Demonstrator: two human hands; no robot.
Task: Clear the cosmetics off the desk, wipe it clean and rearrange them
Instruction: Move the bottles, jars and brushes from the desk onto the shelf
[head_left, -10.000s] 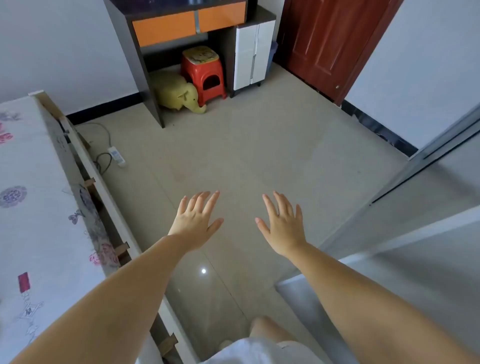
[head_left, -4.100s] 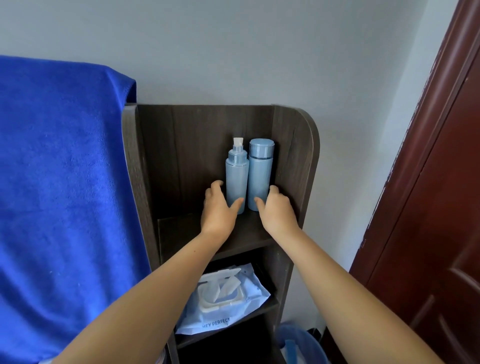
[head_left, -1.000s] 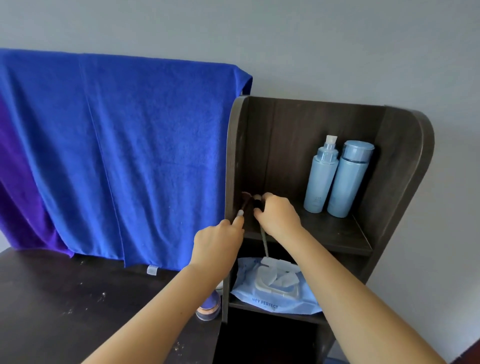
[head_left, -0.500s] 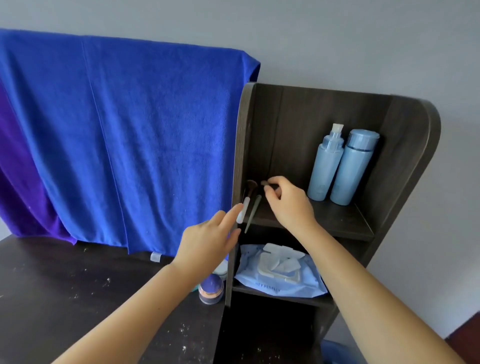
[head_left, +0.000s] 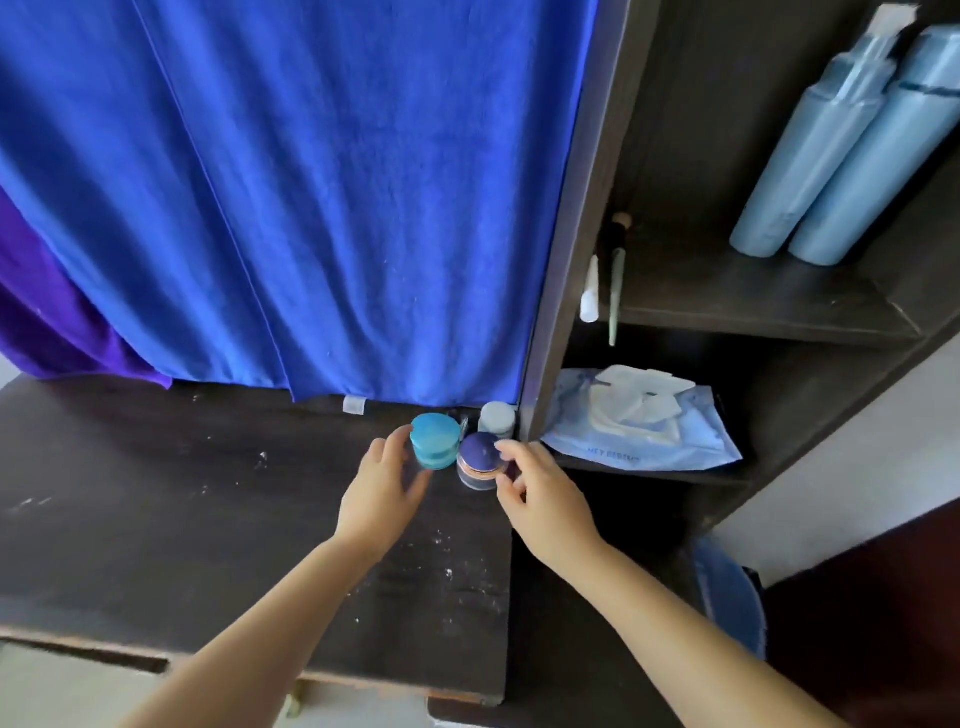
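Teal jar (head_left: 435, 440), purple jar (head_left: 479, 460), white jar (head_left: 497, 419) clustered at table (head_left: 156, 493) back corner. Left hand (head_left: 382, 488), right hand (head_left: 540, 496) released, fingers apparently just touching jars. Rigid, light, smooth lids; grasp sides

Both bare forearms reach forward, left hand (head_left: 381, 488) and right hand (head_left: 540, 493) loosely curled
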